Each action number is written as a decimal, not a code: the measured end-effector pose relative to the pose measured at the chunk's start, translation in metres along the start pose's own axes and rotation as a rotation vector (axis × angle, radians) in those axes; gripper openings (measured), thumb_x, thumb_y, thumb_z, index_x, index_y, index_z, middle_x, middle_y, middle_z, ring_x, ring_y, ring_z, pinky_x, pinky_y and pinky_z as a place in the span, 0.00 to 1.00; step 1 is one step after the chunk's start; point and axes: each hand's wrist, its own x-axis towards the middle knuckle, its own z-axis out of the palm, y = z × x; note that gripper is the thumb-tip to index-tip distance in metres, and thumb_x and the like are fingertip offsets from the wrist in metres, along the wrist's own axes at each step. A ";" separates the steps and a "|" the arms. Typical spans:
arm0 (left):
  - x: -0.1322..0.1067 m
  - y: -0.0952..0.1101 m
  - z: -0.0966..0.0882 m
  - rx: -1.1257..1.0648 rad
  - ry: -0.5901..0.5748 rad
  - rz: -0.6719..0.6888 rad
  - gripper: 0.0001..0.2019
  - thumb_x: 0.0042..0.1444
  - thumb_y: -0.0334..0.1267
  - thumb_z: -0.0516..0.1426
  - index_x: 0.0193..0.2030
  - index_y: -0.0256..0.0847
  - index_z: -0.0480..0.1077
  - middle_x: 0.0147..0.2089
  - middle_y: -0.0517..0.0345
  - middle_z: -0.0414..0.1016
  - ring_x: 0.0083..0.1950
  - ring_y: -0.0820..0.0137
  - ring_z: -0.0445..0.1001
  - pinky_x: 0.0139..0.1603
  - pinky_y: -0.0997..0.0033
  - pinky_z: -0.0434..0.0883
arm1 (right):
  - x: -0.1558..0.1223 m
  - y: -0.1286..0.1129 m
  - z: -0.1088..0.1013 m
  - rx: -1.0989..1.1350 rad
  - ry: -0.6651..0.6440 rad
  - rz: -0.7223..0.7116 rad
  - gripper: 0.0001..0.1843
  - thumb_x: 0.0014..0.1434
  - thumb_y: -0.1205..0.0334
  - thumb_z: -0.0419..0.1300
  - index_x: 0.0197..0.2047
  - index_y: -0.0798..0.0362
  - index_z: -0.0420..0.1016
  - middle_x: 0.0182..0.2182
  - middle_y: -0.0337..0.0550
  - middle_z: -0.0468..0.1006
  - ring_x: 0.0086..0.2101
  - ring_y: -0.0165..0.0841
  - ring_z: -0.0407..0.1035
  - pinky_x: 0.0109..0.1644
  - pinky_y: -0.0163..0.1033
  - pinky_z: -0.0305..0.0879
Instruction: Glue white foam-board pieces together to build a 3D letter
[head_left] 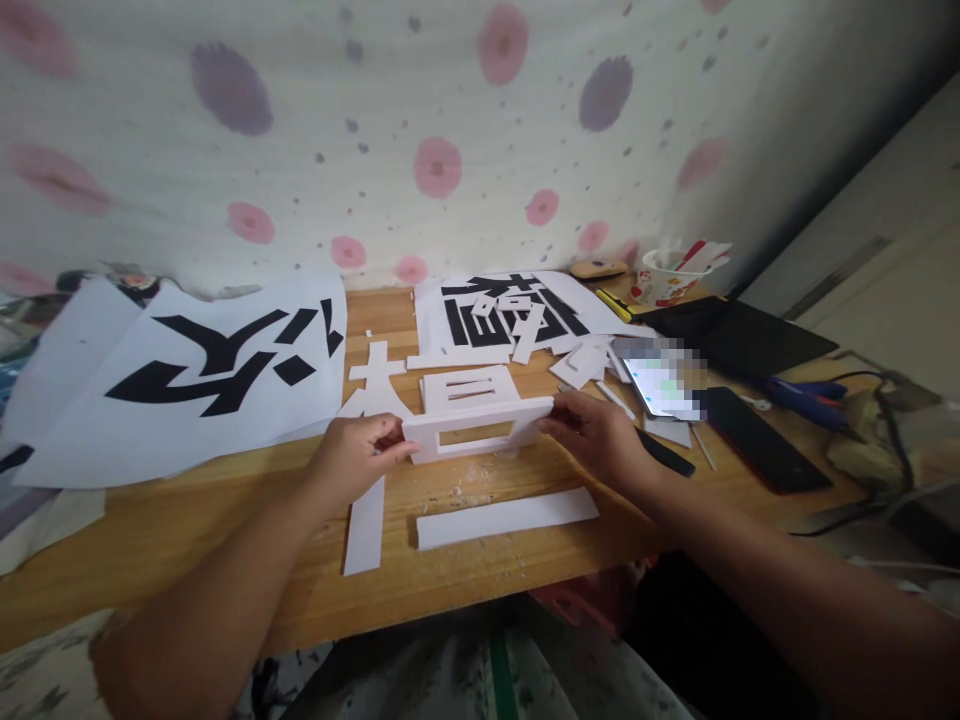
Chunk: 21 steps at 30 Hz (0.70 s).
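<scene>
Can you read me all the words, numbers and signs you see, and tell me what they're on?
Nothing reads clearly enough to quote.
Left sheet: big black strokes, not readable for sure.
Right sheet: a bold black character, partly covered by white pieces; can't tell which.
Phone: screen blurred.
Cup: red print, too small.
White frame in the hands: no writing visible.

From here the worktop (442,580) looks smooth wood, the left-edge sheet (202,385) matt paper, the cut-out frame (480,414) matt, foam-like.
</scene>
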 end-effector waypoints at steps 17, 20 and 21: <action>0.001 0.001 0.000 -0.004 0.020 -0.022 0.12 0.46 0.43 0.59 0.18 0.41 0.67 0.15 0.68 0.64 0.19 0.77 0.59 0.21 0.78 0.57 | 0.000 -0.004 -0.003 -0.061 -0.003 -0.050 0.08 0.57 0.62 0.56 0.27 0.52 0.69 0.23 0.38 0.71 0.24 0.29 0.64 0.29 0.34 0.59; 0.002 0.001 0.002 -0.041 0.022 -0.039 0.12 0.45 0.43 0.60 0.18 0.41 0.66 0.17 0.67 0.68 0.20 0.76 0.62 0.22 0.78 0.59 | -0.002 -0.005 -0.004 -0.127 -0.091 -0.024 0.11 0.57 0.60 0.56 0.24 0.53 0.68 0.22 0.39 0.72 0.24 0.29 0.64 0.28 0.34 0.58; 0.002 0.001 0.002 -0.051 0.025 -0.041 0.12 0.44 0.43 0.61 0.18 0.41 0.66 0.17 0.66 0.69 0.21 0.75 0.63 0.22 0.78 0.60 | -0.002 -0.006 -0.004 -0.158 -0.130 -0.007 0.12 0.57 0.59 0.57 0.23 0.53 0.68 0.22 0.39 0.72 0.23 0.29 0.64 0.27 0.35 0.57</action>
